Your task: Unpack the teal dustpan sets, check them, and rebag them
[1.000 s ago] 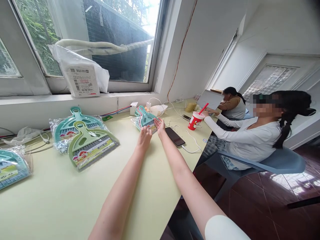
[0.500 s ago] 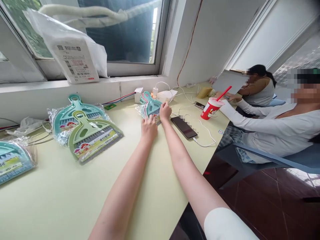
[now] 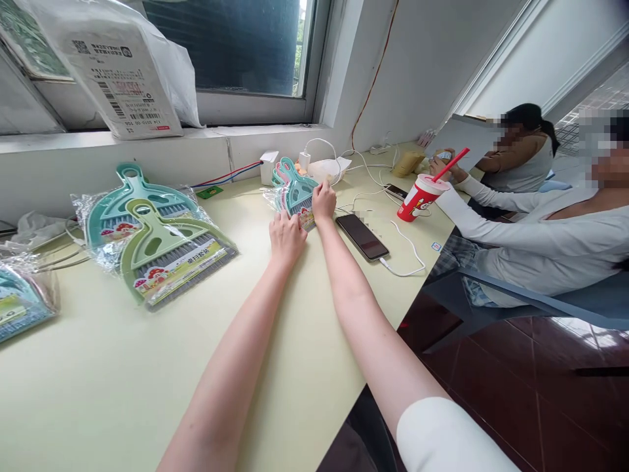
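A small stack of teal and pink dustpan sets point(image 3: 298, 190) in clear wrap lies near the wall. My left hand point(image 3: 286, 237) is at its lower left edge, fingers bent and touching the wrap. My right hand point(image 3: 324, 200) is closed at its right edge, gripping the side of the pack. Farther left, a green dustpan set point(image 3: 171, 252) overlaps a wrapped teal dustpan set point(image 3: 132, 196). Part of another wrapped set point(image 3: 24, 305) shows at the left edge.
A black phone point(image 3: 362, 237) with a white cable lies right of my hands. Beyond it stands a red cup point(image 3: 421, 198) with a straw. A white package point(image 3: 122, 85) sits on the windowsill. Two people sit at the right.
The view has tilted down slightly, so the table things appear higher in the picture. Both hands remain at the small dustpan stack.
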Motion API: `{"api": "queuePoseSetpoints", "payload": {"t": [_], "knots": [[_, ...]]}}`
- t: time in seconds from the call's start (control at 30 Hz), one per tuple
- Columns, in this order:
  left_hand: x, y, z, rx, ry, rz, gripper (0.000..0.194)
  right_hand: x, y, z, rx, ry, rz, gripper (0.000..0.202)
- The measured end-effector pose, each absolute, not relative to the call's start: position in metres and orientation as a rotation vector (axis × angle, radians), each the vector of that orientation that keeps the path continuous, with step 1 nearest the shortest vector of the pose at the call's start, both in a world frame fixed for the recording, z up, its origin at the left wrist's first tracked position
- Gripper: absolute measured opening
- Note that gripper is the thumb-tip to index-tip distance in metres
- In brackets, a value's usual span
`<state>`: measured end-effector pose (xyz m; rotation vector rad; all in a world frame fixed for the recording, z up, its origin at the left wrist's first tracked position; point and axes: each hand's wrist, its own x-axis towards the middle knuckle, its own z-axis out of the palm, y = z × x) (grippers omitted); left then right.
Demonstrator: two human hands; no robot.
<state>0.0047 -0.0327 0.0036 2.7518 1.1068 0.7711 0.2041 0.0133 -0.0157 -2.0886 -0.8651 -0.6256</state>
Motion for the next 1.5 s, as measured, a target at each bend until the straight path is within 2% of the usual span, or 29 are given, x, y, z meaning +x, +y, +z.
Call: {"api": "queuePoseSetpoints", "payload": {"t": [0.23,0.57,0.77,1.07,1.23,1.37,1.5], "knots": [[0.005,-0.034,0.003,2.693,1.084,0.458,0.030,0.206,0.013,-0.012,-2.102,-0.982,-0.740,0.029],[0.007,-0.031,0.001,2.722,1.071,0.444,0.029,0.182,-0.004,-0.001,-2.024,-1.147,-0.857,0.034],[0.006,-0.027,-0.001,2.706,1.041,0.465,0.032,0.142,-0.019,-0.003,-1.999,-1.167,-0.773,0.035],[-0.019,-0.036,0.001,2.672,0.892,0.569,0.063,0.092,-0.067,-0.006,-1.977,-1.142,-0.553,0.027],[-0.050,-0.055,-0.001,2.633,1.051,0.608,0.067,0.071,-0.097,-0.004,-1.991,-1.207,-0.439,0.027],[-0.095,-0.073,-0.002,2.685,1.191,0.751,0.062,0.044,-0.123,-0.002,-2.031,-1.411,-0.362,0.029],[-0.168,-0.083,-0.002,2.560,1.638,0.940,0.058,0.002,-0.147,-0.002,-2.116,-1.690,-0.278,0.026]]}}
